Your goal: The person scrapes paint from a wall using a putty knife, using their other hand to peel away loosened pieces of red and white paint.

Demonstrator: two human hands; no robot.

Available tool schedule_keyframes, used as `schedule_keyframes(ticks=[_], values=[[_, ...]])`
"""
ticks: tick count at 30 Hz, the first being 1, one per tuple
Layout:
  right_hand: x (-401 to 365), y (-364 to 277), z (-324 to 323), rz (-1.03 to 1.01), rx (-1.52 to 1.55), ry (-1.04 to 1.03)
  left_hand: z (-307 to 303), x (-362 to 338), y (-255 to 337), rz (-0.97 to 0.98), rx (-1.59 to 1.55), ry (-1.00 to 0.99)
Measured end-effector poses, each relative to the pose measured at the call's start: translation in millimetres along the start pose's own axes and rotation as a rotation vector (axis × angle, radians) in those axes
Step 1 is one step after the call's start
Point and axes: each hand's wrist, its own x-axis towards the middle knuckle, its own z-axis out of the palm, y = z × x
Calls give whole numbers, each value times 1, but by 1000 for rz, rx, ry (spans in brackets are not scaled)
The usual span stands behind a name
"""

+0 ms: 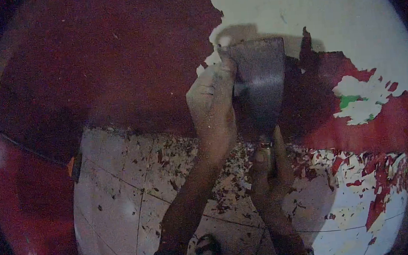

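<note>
Peeling red wall [112, 62] meets the scraper [262, 82] at its paint edge, right hand [270, 170] clenched round the handle, left hand [212, 105] pressing straight fingers on the blade so it bites.

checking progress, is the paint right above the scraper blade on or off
Off: pale bare wall shows above the scraper blade's top edge; red paint remains to its left.

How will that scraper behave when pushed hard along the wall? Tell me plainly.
The scraper has a thin, wide blade, so it probably flexes a little under a push; the left hand lies on it, pressing it to the wall. The right hand alone grips its handle, so it is likely light for its size.
</note>
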Motion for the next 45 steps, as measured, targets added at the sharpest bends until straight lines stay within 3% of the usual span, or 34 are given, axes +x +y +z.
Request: schedule_keyframes(ticks=[3,6,8,11,13,16,19,21,22,24,26,29,31,34,37,39,42,45], values=[[3,-13,-2,-12,-160,-17,0,5,-7,49,33,25],[5,4,-5,-104,-349,31,2,3,-4,-90,-15,58],[4,-8,-8,-11,-212,-20,-2,3,-11,-223,-66,78],[6,-25,-10,-43,-206,-66,13,-1,8,-61,-1,130],[10,-21,-4,-60,-265,-50,9,5,15,-49,-234,36],[2,-1,-14,-51,-307,-58,1,5,-20,-12,-109,40],[5,1,-17,-59,-326,-73,-7,12,-11,-64,-246,-59],[2,-6,-19,-20,-359,-77,-1,6,-2,-83,-181,-52],[0,-10,-18,-2,-375,-80,8,2,-1,-38,7,12],[6,-14,-12,-5,-308,-62,13,6,3,-21,64,79],[7,-11,-6,0,-154,-26,11,10,1,-85,-104,84],[7,-12,-4,-124,-302,-13,9,8,-2,-54,-98,67],[6,-21,-2,-8,-245,5,2,11,-18,32,-136,1],[8,-30,-5,20,-281,-49,18,6,8,-67,-337,65],[4,-41,-10,22,-247,-57,11,1,7,-34,-43,37],[6,-42,-14,-3,-248,-43,11,5,6,-19,-11,7],[3,-30,-24,-39,-353,-42,15,4,1,-145,-312,27],[4,-28,-23,-96,-433,-32,18,6,9,-144,-367,5]])
